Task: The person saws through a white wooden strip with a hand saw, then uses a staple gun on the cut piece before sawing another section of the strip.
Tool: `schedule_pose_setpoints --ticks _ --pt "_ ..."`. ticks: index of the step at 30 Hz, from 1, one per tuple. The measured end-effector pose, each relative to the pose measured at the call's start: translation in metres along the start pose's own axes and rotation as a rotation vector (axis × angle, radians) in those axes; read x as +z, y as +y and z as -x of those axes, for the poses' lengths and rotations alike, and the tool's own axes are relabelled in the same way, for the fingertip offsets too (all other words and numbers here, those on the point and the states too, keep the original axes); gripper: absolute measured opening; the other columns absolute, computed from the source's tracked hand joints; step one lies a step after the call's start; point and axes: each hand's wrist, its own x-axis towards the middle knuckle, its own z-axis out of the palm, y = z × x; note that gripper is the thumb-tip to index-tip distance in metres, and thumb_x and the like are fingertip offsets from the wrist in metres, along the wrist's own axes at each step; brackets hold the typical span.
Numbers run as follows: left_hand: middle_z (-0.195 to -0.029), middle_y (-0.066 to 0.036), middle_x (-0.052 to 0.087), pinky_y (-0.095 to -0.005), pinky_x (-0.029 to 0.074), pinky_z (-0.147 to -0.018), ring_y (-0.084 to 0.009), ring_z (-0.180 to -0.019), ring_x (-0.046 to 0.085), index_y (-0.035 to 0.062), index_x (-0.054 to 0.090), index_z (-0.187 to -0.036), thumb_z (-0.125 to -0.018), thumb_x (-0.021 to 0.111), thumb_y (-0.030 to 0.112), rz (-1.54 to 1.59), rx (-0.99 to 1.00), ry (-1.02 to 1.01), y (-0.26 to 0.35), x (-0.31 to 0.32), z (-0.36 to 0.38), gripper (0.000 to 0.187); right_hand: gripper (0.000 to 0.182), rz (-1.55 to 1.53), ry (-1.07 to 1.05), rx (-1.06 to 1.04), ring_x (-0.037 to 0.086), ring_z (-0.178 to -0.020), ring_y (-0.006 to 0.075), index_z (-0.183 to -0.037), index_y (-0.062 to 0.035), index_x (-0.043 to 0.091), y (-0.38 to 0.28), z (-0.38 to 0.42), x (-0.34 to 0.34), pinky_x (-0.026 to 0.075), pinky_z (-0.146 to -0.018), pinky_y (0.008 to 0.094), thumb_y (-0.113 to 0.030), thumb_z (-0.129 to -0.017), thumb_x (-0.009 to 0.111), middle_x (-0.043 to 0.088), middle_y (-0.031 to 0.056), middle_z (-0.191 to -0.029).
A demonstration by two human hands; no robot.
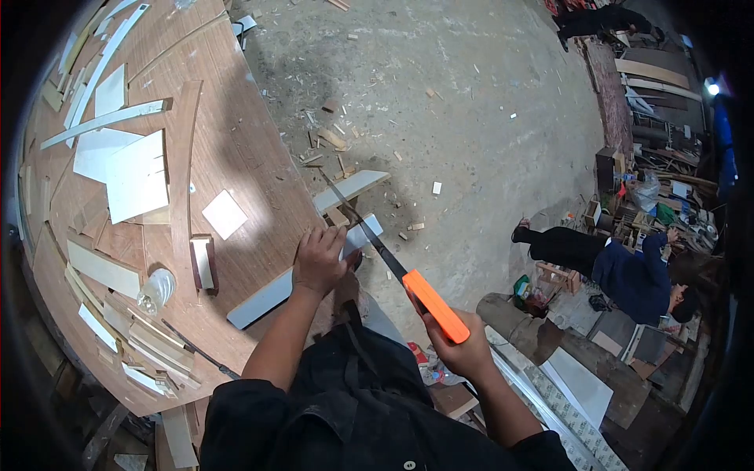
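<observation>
My right hand is closed around the orange handle of a hand saw. The saw's dark narrow blade points up and left, lying across the end of a white-faced wooden strip. My left hand grips that strip from above, fingers curled over it, just left of the blade. One end of the strip rests on the plywood table, while the other juts past the table edge over the floor. Just beyond it, another pale board projects from under the edge. The underside of my left hand's grip is hidden.
White panels, a small white square, a clear jar and several wood strips lie on the table. Offcuts litter the concrete floor. A person in dark clothes is at the right, near piled boards; another person is at top right.
</observation>
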Motion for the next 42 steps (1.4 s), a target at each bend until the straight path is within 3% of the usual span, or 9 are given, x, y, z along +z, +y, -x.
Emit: schedule_pose_setpoints --ticks 14,20,23,26,27,30,35,38,42 --pt "-0.102 -0.011 0.064 -0.0425 0.049 -0.082 -0.0297 -0.093 0.059 0.002 0.066 -0.113 -0.074 0.079 0.038 -0.001 0.036 0.023 -0.001 0.002 -0.001 0.055 0.025 -0.09 0.022 0.042 0.056 -0.053 0.0127 -0.076 0.0026 0.063 0.005 -0.004 0.0 0.046 -0.055 0.0309 -0.017 -0.09 0.069 0.057 0.0067 -0.058" --pt "-0.101 -0.011 0.063 -0.0437 0.049 -0.082 -0.0306 -0.093 0.058 0.0012 0.067 -0.11 -0.077 0.078 0.04 -0.021 0.047 0.079 -0.001 0.006 0.0 0.052 0.018 -0.136 0.037 0.091 0.055 -0.059 0.0076 -0.087 0.0038 0.069 0.015 0.001 -0.003 0.047 -0.058 0.0283 -0.014 -0.09 0.068 0.062 0.0038 -0.063" --pt "-0.1 -0.012 0.062 -0.0438 0.049 -0.083 -0.0315 -0.094 0.059 0.0008 0.067 -0.108 -0.076 0.078 0.039 -0.014 0.027 0.085 0.005 0.002 -0.001 0.051 0.017 -0.203 0.059 -0.05 0.057 -0.059 0.0085 -0.086 0.0037 0.068 0.024 0.002 0.003 0.047 -0.057 0.029 -0.013 -0.09 0.068 0.062 0.006 -0.063" --pt "-0.101 -0.012 0.061 -0.0436 0.049 -0.084 -0.0323 -0.096 0.059 0.0002 0.067 -0.105 -0.072 0.079 0.033 -0.008 -0.028 0.115 -0.002 0.01 -0.003 0.048 0.014 -0.071 0.042 -0.133 0.061 -0.063 0.0099 -0.083 0.0031 0.065 0.067 0.01 0.017 0.048 -0.058 0.0305 -0.009 -0.088 0.068 0.062 0.0103 -0.065" --pt "-0.102 -0.013 0.061 -0.0433 0.049 -0.085 -0.0326 -0.097 0.059 0.0 0.067 -0.102 -0.07 0.08 0.03 -0.01 -0.063 0.144 -0.005 0.014 -0.002 0.046 0.011 -0.111 0.06 -0.253 0.063 -0.062 0.0157 -0.079 0.0019 0.062 0.095 0.011 0.031 0.047 -0.058 0.0324 -0.005 -0.085 0.069 0.061 0.0131 -0.066" --pt "-0.104 -0.013 0.06 -0.0437 0.049 -0.087 -0.0339 -0.1 0.058 -0.0003 0.066 -0.099 -0.063 0.079 0.023 -0.013 -0.074 0.111 -0.005 0.011 -0.002 0.045 0.011 -0.092 0.204 -0.386 0.058 -0.058 0.0218 -0.077 0.0021 0.061 0.164 0.007 0.071 0.044 -0.056 0.0327 -0.002 -0.086 0.065 0.054 0.0125 -0.063" --pt "-0.106 -0.016 0.06 -0.0439 0.048 -0.089 -0.0355 -0.102 0.057 -0.0008 0.066 -0.096 -0.06 0.078 0.021 -0.023 -0.051 0.065 -0.001 0.003 -0.004 0.043 0.004 -0.285 0.461 -0.26 0.062 -0.067 0.0258 -0.08 0.0003 0.064 0.23 -0.014 0.114 0.048 -0.065 0.0331 0.003 -0.079 0.067 0.061 0.0118 -0.074" --pt "-0.106 -0.015 0.06 -0.043 0.048 -0.088 -0.0344 -0.1 0.057 -0.0007 0.068 -0.098 -0.062 0.078 0.022 -0.09 -0.056 0.052 -0.001 0.006 -0.003 0.044 0.004 -0.316 0.58 -0.301 0.063 -0.068 0.0258 -0.082 0.0014 0.064 0.253 -0.032 0.139 0.049 -0.067 0.0328 0.003 -0.078 0.065 0.063 0.0124 -0.076" --pt "-0.1 -0.016 0.06 -0.044 0.048 -0.086 -0.036 -0.098 0.057 -0.0013 0.07 -0.093 -0.065 0.081 0.024 -0.078 -0.086 0.106 0.008 0.006 -0.008 0.039 0.009 -0.349 0.555 -0.351 0.065 -0.071 0.0289 -0.085 0.0018 0.066 0.287 -0.053 0.154 0.051 -0.068 0.0336 0.003 -0.077 0.065 0.065 0.0138 -0.078"
